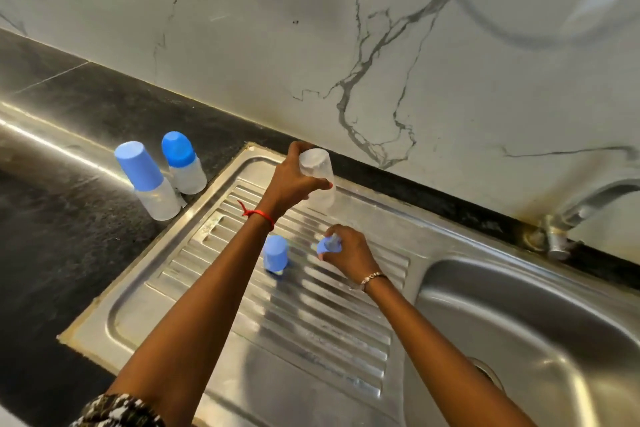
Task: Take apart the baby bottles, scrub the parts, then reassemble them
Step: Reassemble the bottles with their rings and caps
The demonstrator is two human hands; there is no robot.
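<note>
Left hand [294,180] grips clear bottle body [320,180], upturned, over far part of ribbed steel draining board [311,315]; right hand [348,253] pinches blue collar [325,247], probably with teat attached, blur hides detail; loose blue cap [275,255] stands on board between forearms; two capped bottles [162,177] upright on dark surface [52,218] at far left, near each other; sink bowl [536,340] right; tap [581,211] far right.

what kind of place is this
Most likely a home kitchen: a steel sink with ribbed drainboard, a tap at the marble-look wall, and a dark stone counter.
</note>
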